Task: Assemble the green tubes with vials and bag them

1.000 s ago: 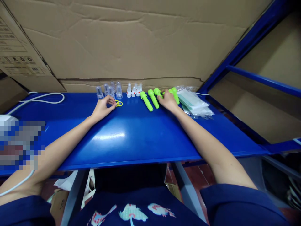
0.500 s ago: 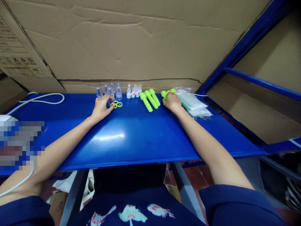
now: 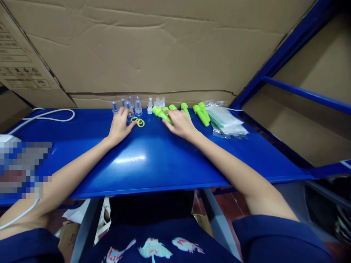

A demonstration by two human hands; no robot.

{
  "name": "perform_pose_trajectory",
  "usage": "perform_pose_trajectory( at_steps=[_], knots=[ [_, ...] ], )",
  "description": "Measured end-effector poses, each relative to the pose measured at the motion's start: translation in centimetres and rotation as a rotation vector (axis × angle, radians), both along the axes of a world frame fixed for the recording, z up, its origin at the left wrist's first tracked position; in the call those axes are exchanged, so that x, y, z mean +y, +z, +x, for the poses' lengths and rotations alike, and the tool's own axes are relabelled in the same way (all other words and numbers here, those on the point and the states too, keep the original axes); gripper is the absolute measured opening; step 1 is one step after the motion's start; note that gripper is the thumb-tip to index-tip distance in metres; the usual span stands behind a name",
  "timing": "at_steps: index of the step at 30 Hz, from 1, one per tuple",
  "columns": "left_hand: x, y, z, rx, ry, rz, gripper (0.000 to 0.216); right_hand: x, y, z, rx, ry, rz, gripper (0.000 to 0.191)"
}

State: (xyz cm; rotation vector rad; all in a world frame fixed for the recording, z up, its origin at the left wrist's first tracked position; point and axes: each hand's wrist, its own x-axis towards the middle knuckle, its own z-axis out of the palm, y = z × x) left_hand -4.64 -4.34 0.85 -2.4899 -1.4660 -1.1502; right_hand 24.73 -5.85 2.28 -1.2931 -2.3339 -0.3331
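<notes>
My right hand (image 3: 181,123) closes round a bright green tube with a wider round head (image 3: 162,114), tilted above the blue table. Other green tubes (image 3: 185,108) lie behind and beside this hand, some partly hidden by it. My left hand (image 3: 120,124) rests on the table with thumb and fingers apart. Its fingertips are close to the clear plastic caps (image 3: 138,106), and its thumb is beside the thin yellow rings (image 3: 140,123). Whether the fingers touch a cap cannot be made out. Small clear-topped pieces with white bases (image 3: 150,106) stand between the two hands.
Two green tubes (image 3: 202,114) lie at the right, against a stack of clear plastic bags (image 3: 226,120). A cardboard wall (image 3: 164,54) closes off the back. At the left are a white cable (image 3: 52,116) and a blurred-out object (image 3: 24,168).
My right hand has moved left from the far green tubes to the middle group and gripped one tube. The yellow rings have shifted and spread slightly right beside my left thumb.
</notes>
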Motion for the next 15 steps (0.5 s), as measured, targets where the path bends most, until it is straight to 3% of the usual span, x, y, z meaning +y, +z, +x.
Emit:
perform_pose_trajectory(
  at_steps=[4,9,15],
  knots=[
    [-0.5,0.3,0.3,-0.098,-0.118,-0.012,0.021,-1.0,-0.7,-1.4,-0.072,0.127,0.017,0.038],
    [-2.7,1.1,1.9,-0.111,-0.393,-0.193,0.043,-1.5,-0.7,-1.9,-0.157,0.244,0.065,0.037],
    [-2.6,0.7,2.1,-0.237,-0.463,-0.32,0.051,-1.4,-0.5,-1.8,-0.135,0.268,0.073,0.038]
  ],
)
